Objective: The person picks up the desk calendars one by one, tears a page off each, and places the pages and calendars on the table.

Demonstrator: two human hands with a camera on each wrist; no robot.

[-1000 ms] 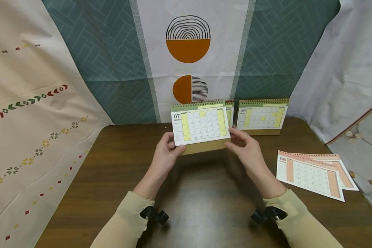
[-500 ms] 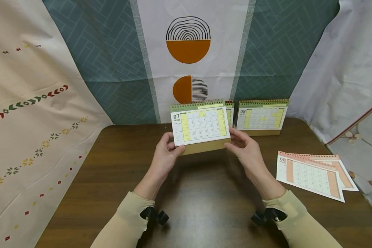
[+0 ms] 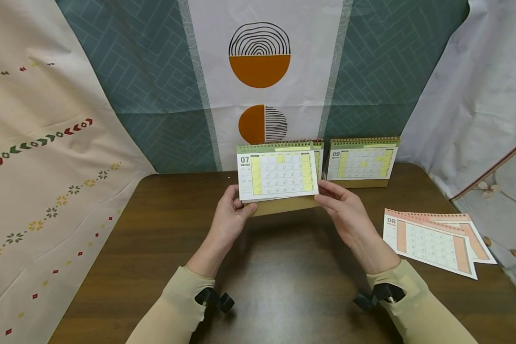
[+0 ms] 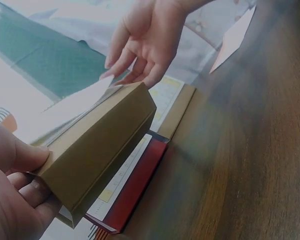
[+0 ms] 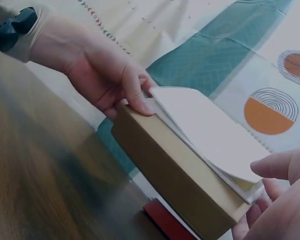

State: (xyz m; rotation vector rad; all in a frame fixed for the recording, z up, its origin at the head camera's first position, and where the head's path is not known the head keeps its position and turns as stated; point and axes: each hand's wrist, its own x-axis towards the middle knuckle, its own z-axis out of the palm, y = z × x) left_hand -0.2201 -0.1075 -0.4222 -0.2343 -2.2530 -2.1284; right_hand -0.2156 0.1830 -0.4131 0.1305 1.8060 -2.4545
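Beige sleeves (image 3: 176, 306): bottom of the head view, a black wrist camera on each, forearms reaching up-frame over the table (image 3: 284, 286).
Left hand (image 3: 230, 217): fingers curled round the lower left corner of the calendar (image 3: 277, 177), thumb on the front edge — it steadies the brown base.
Right hand (image 3: 346, 217): fingers slightly bent at the lower right corner, fingertips (image 4: 152, 80) on the loose page edge, likely to lift the 07 sheet.
Calendar: centre frame, held just above the table, front page bowing away from the card stand.
Loose sheets (image 3: 430, 241): right of frame, flat on the table, an 08 page on top.
Far calendars (image 3: 363, 162): 09 upright against the backdrop (image 3: 260, 71), another partly hidden behind the held one.
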